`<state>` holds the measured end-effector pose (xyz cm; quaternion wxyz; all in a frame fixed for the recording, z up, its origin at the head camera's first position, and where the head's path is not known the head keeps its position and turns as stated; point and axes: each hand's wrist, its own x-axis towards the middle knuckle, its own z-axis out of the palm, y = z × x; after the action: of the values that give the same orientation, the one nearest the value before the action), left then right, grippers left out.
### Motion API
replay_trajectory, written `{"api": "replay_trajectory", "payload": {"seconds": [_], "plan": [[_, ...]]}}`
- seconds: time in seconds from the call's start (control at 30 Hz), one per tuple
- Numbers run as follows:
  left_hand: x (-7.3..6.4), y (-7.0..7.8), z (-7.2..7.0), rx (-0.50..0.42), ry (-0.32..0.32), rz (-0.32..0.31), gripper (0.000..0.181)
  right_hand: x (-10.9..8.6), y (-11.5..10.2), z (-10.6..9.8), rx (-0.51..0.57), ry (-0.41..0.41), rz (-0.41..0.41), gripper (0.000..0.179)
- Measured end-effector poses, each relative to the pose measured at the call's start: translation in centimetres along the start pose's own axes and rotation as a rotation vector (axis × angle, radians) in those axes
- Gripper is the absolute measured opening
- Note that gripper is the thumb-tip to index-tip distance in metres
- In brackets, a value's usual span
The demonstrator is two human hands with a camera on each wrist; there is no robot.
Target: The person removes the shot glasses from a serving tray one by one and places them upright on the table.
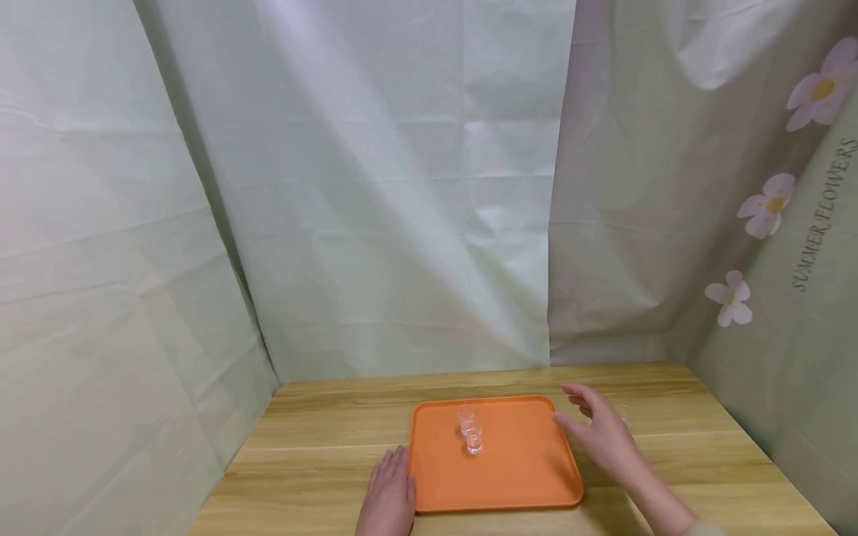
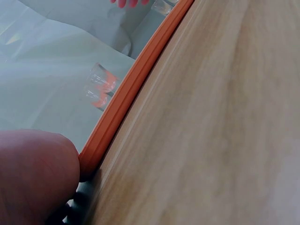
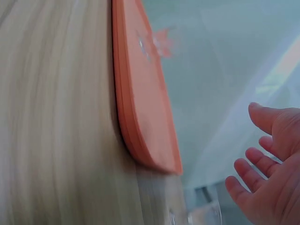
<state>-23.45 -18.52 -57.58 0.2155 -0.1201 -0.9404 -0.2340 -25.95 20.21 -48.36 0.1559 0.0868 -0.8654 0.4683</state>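
A person's two bare hands flank an orange tray (image 1: 516, 473) lying flat on a wood-grain bench (image 1: 302, 461). At the tray's left edge, the left hand (image 1: 389, 495) rests on the bench with its fingers straight, touching the rim and grasping nothing. The right hand (image 1: 599, 432) is raised at the opposite edge, empty, its fingers loosely bent and its thumb spread apart from them.

Two small clear glasses, the rear glass (image 1: 465, 415) and the front glass (image 1: 474, 441), stand upright on the tray, left of its middle and toward the far side; whether they touch cannot be told. More clear ware (image 2: 162, 7) shows beyond the tray's right edge, near the right hand, too partly seen to count.

Pale, creased sheeting (image 1: 402, 223) walls in the bench, its right side printed with white flowers (image 1: 767, 208) and the words "SUMMER FLOWERS."
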Motion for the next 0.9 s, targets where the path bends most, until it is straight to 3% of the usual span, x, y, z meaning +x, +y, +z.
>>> {"api": "replay_trajectory", "payload": {"seconds": [0.4,0.5,0.73,0.9], "plan": [[0.3,0.7,-0.9,-0.021,-0.097,-0.064,0.048,0.7,-2.1,5.7,0.111,-0.081,0.038,0.045],[0.3,0.5,-0.7,-0.033,-0.082,-0.059,0.047,0.7,-2.5,7.0,0.138,-0.093,0.047,0.042],[-0.1,-1.0,1.5,-0.014,0.04,-0.01,0.045,0.8,-3.0,9.3,0.163,-0.116,0.022,0.04],[-0.1,-1.2,1.6,-0.015,0.046,0.004,0.044,0.7,-2.8,10.6,0.158,-0.134,-0.006,0.045]]}}
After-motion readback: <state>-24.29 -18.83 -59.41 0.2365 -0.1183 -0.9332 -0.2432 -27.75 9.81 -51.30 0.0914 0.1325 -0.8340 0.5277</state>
